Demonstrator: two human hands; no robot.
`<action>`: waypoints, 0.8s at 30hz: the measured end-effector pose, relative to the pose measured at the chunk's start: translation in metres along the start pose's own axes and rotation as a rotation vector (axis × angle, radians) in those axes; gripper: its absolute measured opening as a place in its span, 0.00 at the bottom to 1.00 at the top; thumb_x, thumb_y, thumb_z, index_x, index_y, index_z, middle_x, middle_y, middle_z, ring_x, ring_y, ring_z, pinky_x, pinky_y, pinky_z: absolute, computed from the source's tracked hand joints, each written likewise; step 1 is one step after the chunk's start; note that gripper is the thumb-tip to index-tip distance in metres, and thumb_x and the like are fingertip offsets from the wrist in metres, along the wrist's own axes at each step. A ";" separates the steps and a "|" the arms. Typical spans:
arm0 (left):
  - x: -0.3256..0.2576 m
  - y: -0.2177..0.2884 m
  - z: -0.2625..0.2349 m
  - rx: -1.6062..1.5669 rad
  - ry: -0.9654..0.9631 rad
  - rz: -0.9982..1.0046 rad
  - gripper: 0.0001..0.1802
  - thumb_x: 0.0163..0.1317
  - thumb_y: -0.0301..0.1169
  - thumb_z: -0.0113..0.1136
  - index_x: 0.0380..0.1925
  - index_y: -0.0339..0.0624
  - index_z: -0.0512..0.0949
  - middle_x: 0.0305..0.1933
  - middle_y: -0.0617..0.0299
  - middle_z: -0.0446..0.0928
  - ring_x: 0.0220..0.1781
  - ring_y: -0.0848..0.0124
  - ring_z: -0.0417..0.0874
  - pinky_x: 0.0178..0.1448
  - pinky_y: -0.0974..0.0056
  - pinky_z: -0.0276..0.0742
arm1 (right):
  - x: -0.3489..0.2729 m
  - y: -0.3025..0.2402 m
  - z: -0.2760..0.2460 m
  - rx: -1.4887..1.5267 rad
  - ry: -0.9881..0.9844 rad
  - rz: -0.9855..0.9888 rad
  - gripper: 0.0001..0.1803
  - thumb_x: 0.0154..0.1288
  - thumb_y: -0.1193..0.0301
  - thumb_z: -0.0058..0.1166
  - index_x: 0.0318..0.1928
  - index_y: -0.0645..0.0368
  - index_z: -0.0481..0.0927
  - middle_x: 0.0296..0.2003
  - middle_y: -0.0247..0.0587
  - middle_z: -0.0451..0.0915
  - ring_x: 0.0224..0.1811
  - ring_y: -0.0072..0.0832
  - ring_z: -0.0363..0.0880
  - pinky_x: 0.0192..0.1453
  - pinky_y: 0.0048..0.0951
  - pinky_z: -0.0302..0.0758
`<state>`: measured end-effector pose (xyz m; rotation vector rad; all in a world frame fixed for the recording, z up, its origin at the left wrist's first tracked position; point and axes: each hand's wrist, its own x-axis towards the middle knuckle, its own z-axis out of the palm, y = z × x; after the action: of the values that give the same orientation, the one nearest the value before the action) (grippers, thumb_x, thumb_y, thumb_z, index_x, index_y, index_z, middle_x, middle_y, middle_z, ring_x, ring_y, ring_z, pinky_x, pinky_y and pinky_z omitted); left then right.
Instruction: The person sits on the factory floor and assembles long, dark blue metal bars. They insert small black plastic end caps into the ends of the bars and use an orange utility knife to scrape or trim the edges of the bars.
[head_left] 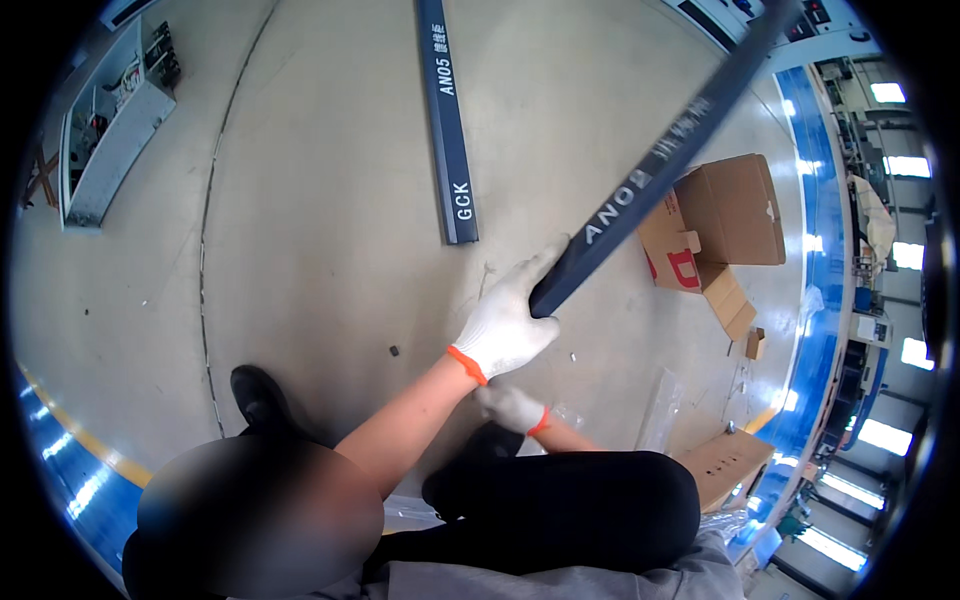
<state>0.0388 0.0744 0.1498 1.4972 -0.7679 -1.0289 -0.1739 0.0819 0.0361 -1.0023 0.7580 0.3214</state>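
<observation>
A long dark blue metal strip point(640, 190) with white lettering slants up and to the right. My left hand point(507, 325), in a white glove with an orange cuff, is closed around the strip's near end. The strip's far end blurs at the top right. Below and slightly right, my gloved right hand point(512, 408) is low beside my dark shoe and knee, apart from the strip. Its fingers are partly hidden behind my left wrist, and their grip is unclear. A second dark blue strip point(450, 150) with white lettering lies flat on the floor ahead.
An open cardboard box point(735, 215) stands on the right, with a small carton point(755, 344) nearby. Clear plastic wrap point(658, 410) and a brown box point(725, 465) are at the lower right. A metal cabinet frame point(115, 150) holding parts sits at the far left.
</observation>
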 end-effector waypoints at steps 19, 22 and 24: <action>0.015 -0.091 -0.042 -0.985 0.384 -0.134 0.36 0.41 0.19 0.47 0.58 0.36 0.73 0.48 0.47 0.82 0.42 0.49 0.87 0.48 0.45 0.89 | 0.008 0.040 -0.028 -0.085 0.161 -0.089 0.18 0.77 0.59 0.64 0.43 0.63 0.78 0.29 0.40 0.81 0.31 0.32 0.82 0.41 0.37 0.79; 0.009 -0.096 -0.050 -1.052 0.422 -0.175 0.34 0.39 0.19 0.46 0.54 0.35 0.73 0.46 0.48 0.81 0.41 0.48 0.86 0.49 0.45 0.88 | 0.003 0.037 -0.022 0.144 -0.076 -0.279 0.19 0.76 0.58 0.67 0.44 0.64 0.80 0.35 0.43 0.85 0.38 0.34 0.85 0.49 0.39 0.80; 0.006 -0.093 -0.058 -1.083 0.455 -0.199 0.34 0.39 0.19 0.46 0.54 0.34 0.73 0.46 0.48 0.81 0.41 0.48 0.85 0.50 0.45 0.88 | 0.001 0.028 -0.018 0.180 -0.136 -0.297 0.19 0.77 0.58 0.66 0.46 0.64 0.81 0.37 0.44 0.86 0.42 0.37 0.86 0.54 0.40 0.80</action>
<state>0.0875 0.1096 0.0579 0.7831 0.2798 -0.9445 -0.1970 0.0816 0.0119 -0.8980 0.4967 0.0614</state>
